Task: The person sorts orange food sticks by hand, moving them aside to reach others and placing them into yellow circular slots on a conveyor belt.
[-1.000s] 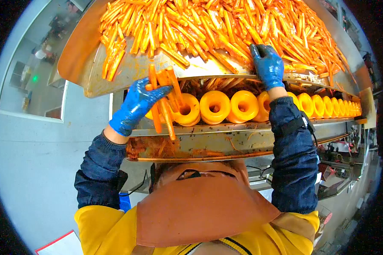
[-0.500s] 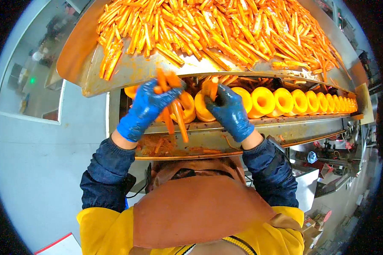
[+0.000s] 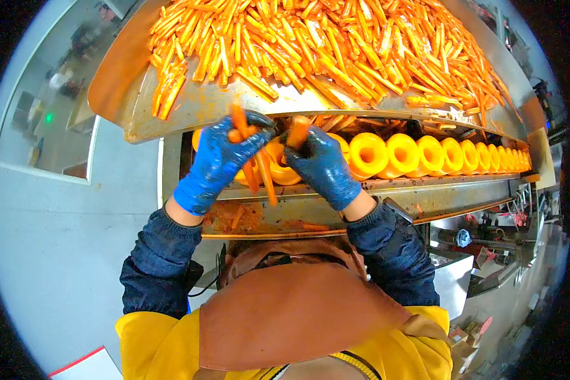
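Note:
My left hand (image 3: 225, 155), in a blue glove slick with sauce, is closed around several orange sauce-coated food sticks (image 3: 265, 174) that poke out above and below the fingers. Close beside it, my right hand (image 3: 323, 164), gloved too, pinches a short bunch of the same sticks (image 3: 298, 130); motion blurs its upper end. Both hands are over the left part of a row of yellow-orange round cups (image 3: 368, 156) with funnel-shaped openings. My hands partly cover the nearest cups.
A large heap of the sauced sticks (image 3: 335, 50) lies on a sloped metal tray (image 3: 142, 117) beyond the row. Loose sticks lie behind the cups. A sauce-stained metal ledge (image 3: 361, 208) runs in front, close to my brown apron (image 3: 297, 316).
My right hand has moved left, closer to my left hand, with its sticks. The cup row has shifted slightly left. My left hand stays nearly in place, still holding its sticks.

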`<control>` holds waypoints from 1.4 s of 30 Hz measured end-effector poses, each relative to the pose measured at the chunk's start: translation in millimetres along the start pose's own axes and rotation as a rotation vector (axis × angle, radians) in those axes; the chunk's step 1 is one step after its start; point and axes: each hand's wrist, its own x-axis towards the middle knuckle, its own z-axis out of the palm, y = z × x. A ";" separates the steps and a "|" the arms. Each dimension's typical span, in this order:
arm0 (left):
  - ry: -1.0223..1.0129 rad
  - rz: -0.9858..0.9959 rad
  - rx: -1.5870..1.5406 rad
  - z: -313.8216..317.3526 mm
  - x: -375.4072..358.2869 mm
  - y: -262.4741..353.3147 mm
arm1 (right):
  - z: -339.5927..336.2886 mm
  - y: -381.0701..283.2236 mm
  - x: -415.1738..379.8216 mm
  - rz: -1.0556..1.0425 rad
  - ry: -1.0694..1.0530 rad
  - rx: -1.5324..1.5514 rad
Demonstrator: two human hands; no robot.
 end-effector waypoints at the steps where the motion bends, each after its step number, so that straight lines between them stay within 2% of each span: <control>1: 0.002 -0.002 -0.001 -5.7 1.1 -3.3 | -2.2 4.6 -4.0 0.132 -0.017 0.039; 2: 0.063 -0.047 -0.037 -10.8 2.1 -7.6 | -6.9 7.7 -8.8 0.130 -0.045 -0.086; 3: 0.123 -0.090 -0.073 -12.8 3.1 -11.8 | -7.4 4.6 -11.8 0.131 -0.048 -0.087; 5: 0.201 -0.044 -0.141 -3.4 3.6 -20.0 | -12.6 -6.7 -14.0 -0.112 0.194 -0.458; 6: 0.205 0.020 -0.090 1.8 2.6 -19.4 | -16.3 -22.1 -6.4 -0.213 0.208 -0.366; 7: 0.207 0.084 -0.038 7.5 1.7 -16.8 | -10.6 -24.6 -5.3 -0.213 0.205 -0.367; 9: 0.176 0.122 0.013 15.0 -2.1 -10.7 | -1.0 -29.2 -3.7 -0.144 -0.122 -0.047; 11: 0.130 0.092 0.165 16.5 -3.3 -10.2 | 1.9 -29.5 -2.0 -0.132 -0.119 -0.090; 13: 0.165 0.100 0.114 3.1 -3.6 -6.1 | 6.8 -26.9 2.0 -0.113 -0.113 -0.173; 14: 0.222 0.046 0.001 -10.1 -3.7 -9.4 | 14.0 -16.9 4.1 -0.004 -0.067 0.071; 16: 0.397 -0.032 -0.157 -26.1 -1.5 -11.4 | 19.7 -5.0 6.9 -0.013 -0.028 0.011; 17: 0.398 -0.035 -0.152 -30.5 -3.0 -21.6 | 20.0 -0.6 6.9 -0.022 0.019 -0.054; 18: 0.344 -0.070 -0.082 -32.6 -4.2 -31.3 | 16.3 -3.4 4.6 -0.053 -0.059 -0.249; 20: 0.186 -0.101 0.148 -35.3 -8.9 -44.7 | 15.9 -3.7 0.7 -0.130 0.002 -0.268; 21: 0.187 -0.100 0.148 -36.8 -10.1 -46.7 | 14.9 -3.5 -0.9 -0.206 0.058 -0.291; 23: -0.028 -0.066 0.274 -40.4 -15.3 -58.4 | 3.6 -5.8 -4.9 -0.148 0.021 -0.243; 24: -0.003 -0.043 0.128 -39.7 -14.1 -56.7 | -2.9 -6.0 -5.9 -0.084 0.002 -0.214; 25: -0.002 -0.044 0.127 -41.1 -15.2 -52.5 | -9.9 -8.1 -6.9 -0.020 -0.013 -0.186; 27: 0.118 -0.171 -0.335 -47.5 -17.1 -33.3 | -23.6 -12.4 -10.0 0.014 -0.011 -0.160; 28: 0.098 -0.240 -0.388 -57.3 -16.8 -30.5 | -28.6 -10.9 -11.5 0.000 0.015 -0.164; 29: 0.099 -0.240 -0.389 -59.5 -15.7 -35.6 | -31.2 -11.1 -12.5 -0.015 0.040 -0.168; 31: 0.139 -0.280 -0.161 -58.4 -12.7 -54.1 | -32.9 -14.6 -13.4 0.035 0.040 -0.133; 33: 0.077 -0.275 -0.129 -55.1 -13.6 -63.9 | -33.1 -10.8 -15.6 0.033 0.021 -0.133; 35: -0.086 -0.249 -0.030 -53.7 -17.6 -64.0 | -34.1 -12.2 -18.4 0.021 0.010 -0.117; 37: -0.097 -0.249 -0.078 -59.8 -17.0 -62.3 | -35.8 -13.6 -21.7 0.013 -0.001 -0.100; 40: 0.092 -0.138 -0.013 -77.5 -13.5 -50.1 | -43.0 -14.0 -24.5 0.136 -0.018 -0.127; 41: 0.096 -0.139 -0.014 -84.8 -10.3 -47.9 | -44.8 -13.0 -24.6 0.133 -0.022 -0.127; 42: 0.292 -0.100 0.052 -92.4 -6.6 -46.1 | -46.2 -12.2 -25.0 0.121 -0.006 -0.117</control>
